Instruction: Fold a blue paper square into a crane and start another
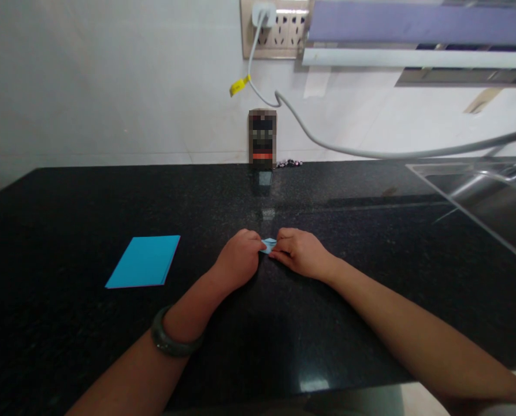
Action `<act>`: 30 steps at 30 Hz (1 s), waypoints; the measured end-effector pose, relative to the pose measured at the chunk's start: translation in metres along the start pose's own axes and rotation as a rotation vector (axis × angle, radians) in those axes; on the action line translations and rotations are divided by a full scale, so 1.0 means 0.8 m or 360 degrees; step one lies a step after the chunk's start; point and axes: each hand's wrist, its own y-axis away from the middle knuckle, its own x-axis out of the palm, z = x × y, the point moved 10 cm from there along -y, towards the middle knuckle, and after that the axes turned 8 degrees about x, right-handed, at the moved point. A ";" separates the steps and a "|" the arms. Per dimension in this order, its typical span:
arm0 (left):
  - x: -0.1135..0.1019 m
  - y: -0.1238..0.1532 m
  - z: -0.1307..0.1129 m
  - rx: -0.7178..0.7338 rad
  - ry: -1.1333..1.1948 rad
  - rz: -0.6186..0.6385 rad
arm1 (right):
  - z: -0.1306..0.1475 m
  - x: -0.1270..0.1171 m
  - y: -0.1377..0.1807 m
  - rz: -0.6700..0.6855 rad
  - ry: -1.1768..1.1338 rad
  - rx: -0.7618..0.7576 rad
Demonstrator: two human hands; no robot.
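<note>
pinching a small folded paper (268,245) from both sides, the left hand (239,257) and right hand (300,252) meet over the dark counter (62,231). take the paper as the clock's hub: the left hand grips it at nine o'clock, the right at three, each with thumb and fingers drawn nearly closed and the other fingers curled in. fingers hide much of it, so i cannot tell its full shape. the double grip probably keeps so slight a piece from skidding on smooth stone while its creases are pressed. the flat blue paper stack (144,261) lies farther out at nine, apart from the left hand, presumably so it is within reach without getting underfoot. at twelve an upright object (263,138), too pixelated to name, stands by the wall (110,86), with a bead string (289,163) beside it.

as for edges, the counter's front lip runs below at six, well apart from the paper, and the sink (478,196) begins between two and three. bare stone separates the right hand from that rim; the left has less room before the stack. a bangle (173,338) circles the left forearm at eight.
</note>
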 end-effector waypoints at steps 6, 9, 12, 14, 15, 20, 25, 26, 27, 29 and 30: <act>0.004 0.002 0.011 -0.0070 0.0162 -0.0025 | 0.000 -0.002 0.001 0.0022 -0.0212 -0.0035; 0.005 0.003 0.011 -0.0089 0.0200 -0.0017 | -0.001 -0.001 0.000 0.0018 -0.0230 -0.0005; 0.005 0.003 0.009 -0.0103 0.0216 -0.0002 | -0.002 -0.001 -0.001 0.0017 -0.0199 -0.0002; 0.006 0.003 0.009 -0.0107 0.0222 0.0003 | -0.002 0.000 -0.001 0.0030 -0.0181 -0.0027; 0.006 0.003 0.009 -0.0108 0.0221 0.0006 | -0.002 0.000 -0.001 0.0045 -0.0179 -0.0047; 0.010 0.003 0.011 -0.0113 0.0223 0.0010 | -0.001 0.000 -0.001 0.0090 -0.0200 -0.0104; 0.012 0.003 0.010 -0.0099 0.0202 0.0017 | -0.002 0.002 -0.002 0.0081 -0.0135 -0.0098; 0.012 0.003 0.010 -0.0097 0.0195 0.0018 | -0.001 0.002 -0.002 0.0081 -0.0124 -0.0096; 0.012 0.003 0.010 -0.0097 0.0188 0.0016 | -0.001 0.002 -0.002 0.0082 -0.0115 -0.0089; 0.012 0.003 0.010 -0.0110 0.0170 0.0009 | -0.002 0.002 -0.003 0.0085 -0.0095 -0.0062; 0.013 0.003 0.010 -0.0125 0.0160 0.0007 | -0.002 0.002 -0.003 0.0090 -0.0085 -0.0044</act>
